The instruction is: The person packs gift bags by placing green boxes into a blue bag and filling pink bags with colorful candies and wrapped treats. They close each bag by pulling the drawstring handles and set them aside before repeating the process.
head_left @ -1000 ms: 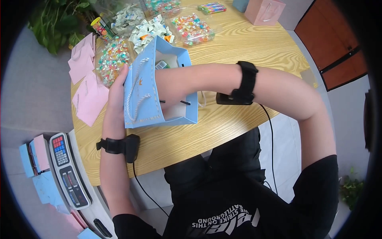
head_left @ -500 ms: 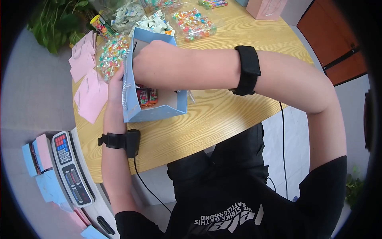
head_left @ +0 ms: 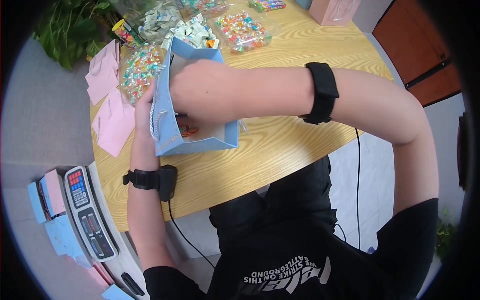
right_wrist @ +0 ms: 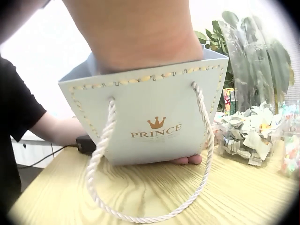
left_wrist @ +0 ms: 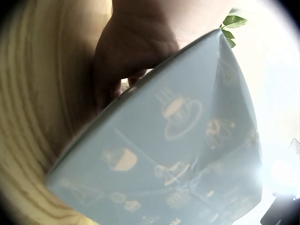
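A blue paper bag [head_left: 228, 135] with white rope handles leans over the table's left part, its opening towards the person. Along its outer side lies the left hand [head_left: 144, 112]; in the left wrist view that hand [left_wrist: 129, 51] reaches beneath the bag [left_wrist: 183, 150], and its fingertips [right_wrist: 189, 160] show under the bag's bottom edge in the right wrist view. The right hand [head_left: 197, 90] is inside the bag up to the wrist, its fingers hidden by the walls. Below it, a red-orange packet [head_left: 189, 131] shows inside. "PRINCE" and a crown mark the bag's face [right_wrist: 140, 108].
Clear trays of wrapped candy [head_left: 242, 31] and white packets [head_left: 192, 34] stand at the back, beside a bright tube [head_left: 126, 33]. Flat pink bags [head_left: 114, 122] lie left; a pink bag [head_left: 334, 12] stands back right. Scales [head_left: 90, 215] stand beyond the table's left edge.
The right hand has moved left and up in the head view, still inside the bag. The bag has tilted and shifted left. A green barcoded item seen inside earlier is now hidden; a red-orange packet shows.
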`<state>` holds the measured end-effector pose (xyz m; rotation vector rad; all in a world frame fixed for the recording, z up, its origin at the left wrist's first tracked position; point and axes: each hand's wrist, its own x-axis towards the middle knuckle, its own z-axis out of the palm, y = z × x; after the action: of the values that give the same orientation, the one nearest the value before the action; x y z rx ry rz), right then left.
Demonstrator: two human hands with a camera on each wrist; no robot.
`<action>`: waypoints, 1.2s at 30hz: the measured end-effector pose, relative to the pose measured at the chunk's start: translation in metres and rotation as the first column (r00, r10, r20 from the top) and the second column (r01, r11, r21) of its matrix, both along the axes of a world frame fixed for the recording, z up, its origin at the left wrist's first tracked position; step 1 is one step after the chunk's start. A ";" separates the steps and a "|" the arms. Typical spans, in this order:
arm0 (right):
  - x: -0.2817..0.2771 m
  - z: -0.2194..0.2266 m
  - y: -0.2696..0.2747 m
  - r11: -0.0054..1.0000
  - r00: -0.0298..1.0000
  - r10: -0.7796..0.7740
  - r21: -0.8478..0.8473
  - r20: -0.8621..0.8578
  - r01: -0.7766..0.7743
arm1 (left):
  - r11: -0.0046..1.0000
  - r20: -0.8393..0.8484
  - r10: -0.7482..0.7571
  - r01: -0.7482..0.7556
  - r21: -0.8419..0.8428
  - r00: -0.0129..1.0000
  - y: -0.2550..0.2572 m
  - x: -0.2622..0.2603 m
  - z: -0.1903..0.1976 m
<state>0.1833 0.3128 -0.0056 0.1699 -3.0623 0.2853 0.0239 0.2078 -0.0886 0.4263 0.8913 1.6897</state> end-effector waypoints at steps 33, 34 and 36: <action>0.046 -0.078 0.324 0.791 0.855 -0.496 0.328 -0.152 0.517 | 0.969 -0.096 0.156 -0.171 -0.180 0.983 0.014 -0.003 -0.006; 0.046 -0.078 0.312 0.784 0.833 -0.537 0.284 -0.134 0.551 | 0.975 -0.101 0.139 -0.154 -0.161 0.985 0.014 -0.005 -0.007; 0.044 -0.074 0.301 0.777 0.810 -0.576 0.236 -0.107 0.584 | 0.979 -0.104 0.123 -0.138 -0.150 0.987 0.013 -0.005 -0.008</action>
<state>0.2269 0.6134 -0.0794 -0.7499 -2.9134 -0.1572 0.0186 0.2211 -0.0969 0.3494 1.1350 1.7144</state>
